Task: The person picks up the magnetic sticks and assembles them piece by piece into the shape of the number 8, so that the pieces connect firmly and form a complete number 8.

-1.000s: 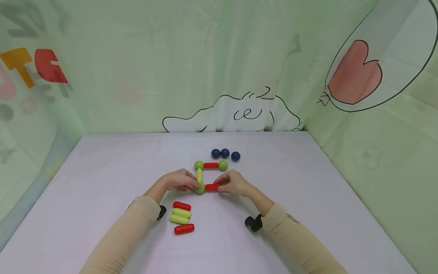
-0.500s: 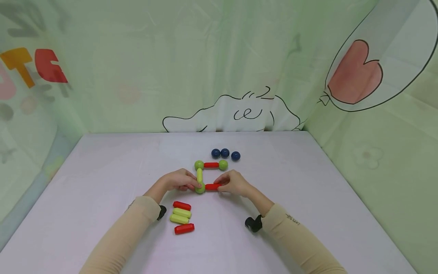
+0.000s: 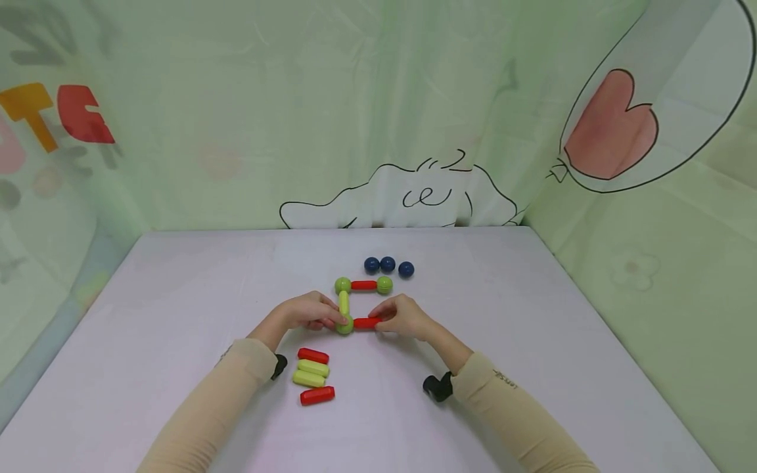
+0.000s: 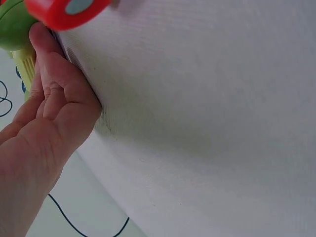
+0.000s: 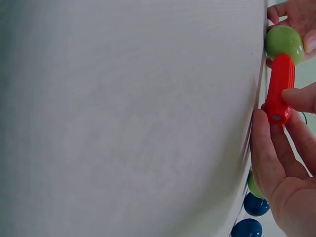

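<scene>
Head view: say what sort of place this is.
Likely a cloth-walled booth for tabletop play: printed green drapes hang on three sides of the table, with a ball-and-rod toy and blue balls on it.

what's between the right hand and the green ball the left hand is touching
A red rod, seen in the right wrist view: one end meets the green ball, the right hand grips the other.

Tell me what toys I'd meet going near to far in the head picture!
Red stick → two yellow sticks → another red stick → green ball held by the left hand → yellow stick joined to it → two more green balls → three blue balls
</scene>
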`<state>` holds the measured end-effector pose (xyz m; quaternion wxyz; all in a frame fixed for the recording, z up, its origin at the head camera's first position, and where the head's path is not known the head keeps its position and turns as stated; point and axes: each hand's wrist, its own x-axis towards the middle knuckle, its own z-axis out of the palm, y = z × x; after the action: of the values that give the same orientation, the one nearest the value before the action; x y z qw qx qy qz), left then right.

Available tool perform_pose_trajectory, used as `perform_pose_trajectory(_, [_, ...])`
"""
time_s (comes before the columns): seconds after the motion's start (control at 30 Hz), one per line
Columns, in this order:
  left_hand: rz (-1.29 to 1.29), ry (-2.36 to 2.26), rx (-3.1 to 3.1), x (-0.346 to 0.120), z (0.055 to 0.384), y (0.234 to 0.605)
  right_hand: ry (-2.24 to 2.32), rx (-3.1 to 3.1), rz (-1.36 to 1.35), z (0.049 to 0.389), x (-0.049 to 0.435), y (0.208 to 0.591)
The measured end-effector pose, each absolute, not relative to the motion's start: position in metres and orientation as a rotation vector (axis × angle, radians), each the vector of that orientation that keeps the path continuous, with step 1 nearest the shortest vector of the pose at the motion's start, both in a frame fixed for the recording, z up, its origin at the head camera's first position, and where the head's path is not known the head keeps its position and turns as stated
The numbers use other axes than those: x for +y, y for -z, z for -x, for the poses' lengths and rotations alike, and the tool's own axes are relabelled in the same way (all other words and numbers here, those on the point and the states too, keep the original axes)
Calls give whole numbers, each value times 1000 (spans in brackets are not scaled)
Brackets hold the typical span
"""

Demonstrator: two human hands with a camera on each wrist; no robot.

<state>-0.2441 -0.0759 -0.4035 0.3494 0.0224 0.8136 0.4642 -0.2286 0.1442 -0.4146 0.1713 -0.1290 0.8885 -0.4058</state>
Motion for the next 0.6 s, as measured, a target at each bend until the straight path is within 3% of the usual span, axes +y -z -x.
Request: perform_pose_trajectory(0.6, [-132, -1079, 2141, -74, 248, 399, 1158, 2514, 407, 230, 147, 416])
